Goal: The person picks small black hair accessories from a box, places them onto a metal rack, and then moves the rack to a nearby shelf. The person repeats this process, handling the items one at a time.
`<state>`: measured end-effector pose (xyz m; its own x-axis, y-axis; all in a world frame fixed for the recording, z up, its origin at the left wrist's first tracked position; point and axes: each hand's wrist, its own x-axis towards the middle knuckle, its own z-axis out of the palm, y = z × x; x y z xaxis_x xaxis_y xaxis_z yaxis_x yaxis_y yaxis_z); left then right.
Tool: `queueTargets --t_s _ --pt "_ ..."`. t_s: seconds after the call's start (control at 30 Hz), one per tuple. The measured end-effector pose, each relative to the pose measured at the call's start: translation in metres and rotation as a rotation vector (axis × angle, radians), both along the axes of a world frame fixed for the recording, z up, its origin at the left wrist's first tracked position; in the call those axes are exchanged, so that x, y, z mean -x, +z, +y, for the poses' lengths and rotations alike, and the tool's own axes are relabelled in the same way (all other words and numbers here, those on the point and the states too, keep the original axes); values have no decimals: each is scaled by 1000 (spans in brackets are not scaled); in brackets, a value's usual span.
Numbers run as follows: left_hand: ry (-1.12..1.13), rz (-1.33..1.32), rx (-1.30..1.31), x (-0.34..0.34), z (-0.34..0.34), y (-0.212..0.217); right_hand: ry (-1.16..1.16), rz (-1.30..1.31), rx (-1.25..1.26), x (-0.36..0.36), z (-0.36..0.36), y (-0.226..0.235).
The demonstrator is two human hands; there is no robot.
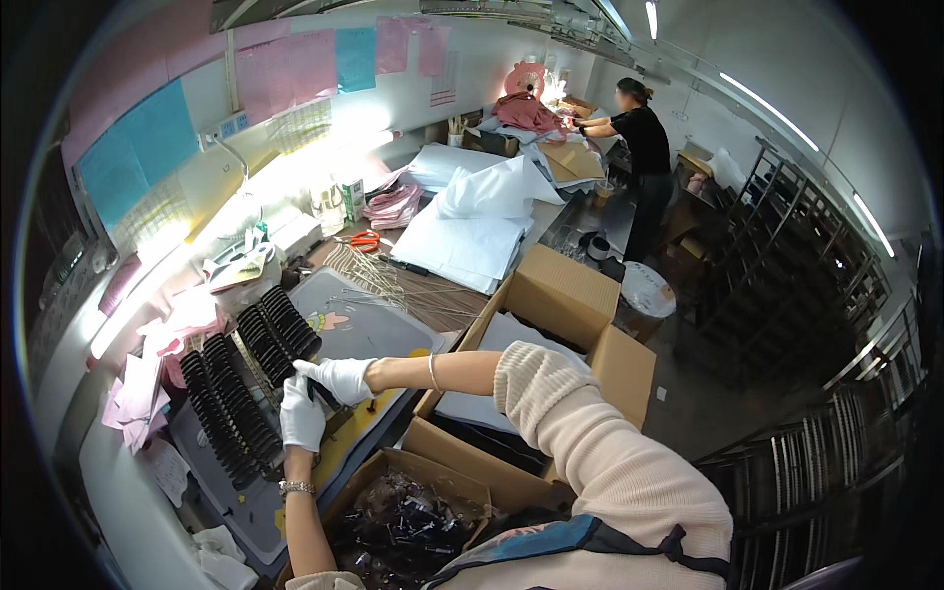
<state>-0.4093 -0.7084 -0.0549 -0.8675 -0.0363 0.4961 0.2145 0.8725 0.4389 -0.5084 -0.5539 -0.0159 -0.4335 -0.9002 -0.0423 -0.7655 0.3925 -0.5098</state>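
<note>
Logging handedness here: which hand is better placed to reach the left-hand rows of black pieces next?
Probably the left hand: it is nearer those black pieces, while the right hand lies beyond it.

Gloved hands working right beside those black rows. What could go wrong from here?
1. The left hand and right hand work close against the rows of black pieces; a bump could knock some out of line.
2. An open box of small dark parts sits just below the mat; a dropped piece might get lost in it.
3. Small dark bits lie loose on the mat and could get swept off.
</note>
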Motion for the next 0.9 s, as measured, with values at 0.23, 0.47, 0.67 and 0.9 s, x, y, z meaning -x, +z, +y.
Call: queueTargets --t_s 0.23,0.47,0.67,0.9 --pt "71 -118 74 -7 -10 -8 160 747 159 -11 1 8" --pt "129 -65 93 -4 -10 -13 123 676 174 -13 -17 14" --pt "71 -9 42 -9 -22 -14 -166 922 -35 -57 -30 64" --pt "12 -33 222 -6 15 18 -411 -585 192 -96 80 42"
